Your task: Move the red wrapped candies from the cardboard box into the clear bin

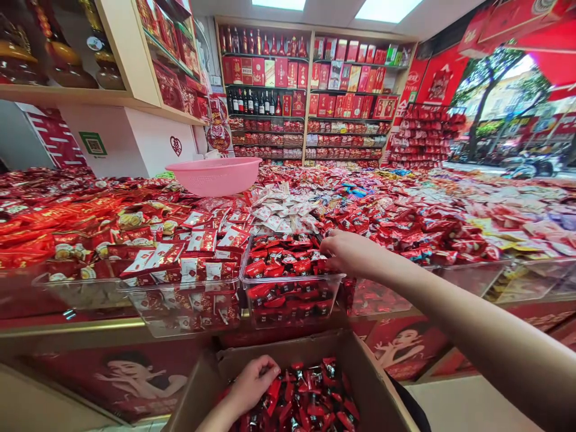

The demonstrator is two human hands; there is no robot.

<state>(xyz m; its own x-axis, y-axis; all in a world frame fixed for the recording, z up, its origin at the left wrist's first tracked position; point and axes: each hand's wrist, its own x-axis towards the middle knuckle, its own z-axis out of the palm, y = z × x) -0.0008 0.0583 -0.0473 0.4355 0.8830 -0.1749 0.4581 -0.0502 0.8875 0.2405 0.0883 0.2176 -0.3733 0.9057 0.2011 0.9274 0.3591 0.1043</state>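
My left hand [252, 379] is down in a cardboard box [360, 372] at the bottom, fingers curled closed over a bunch of red and black wrapped candies [315, 402]. My right hand [344, 252] reaches out over the right rim of a clear plastic bin [288, 300] filled with the same red and black candies. Its fingers are bent together at the bin's edge; whether they hold anything I cannot make out.
More clear bins [180, 306] of red sweets line the counter front. A pink basket [219, 175] sits on the candy heaps behind. Shelves of red boxes and bottles [306, 90] cover the back wall. A window is at the right.
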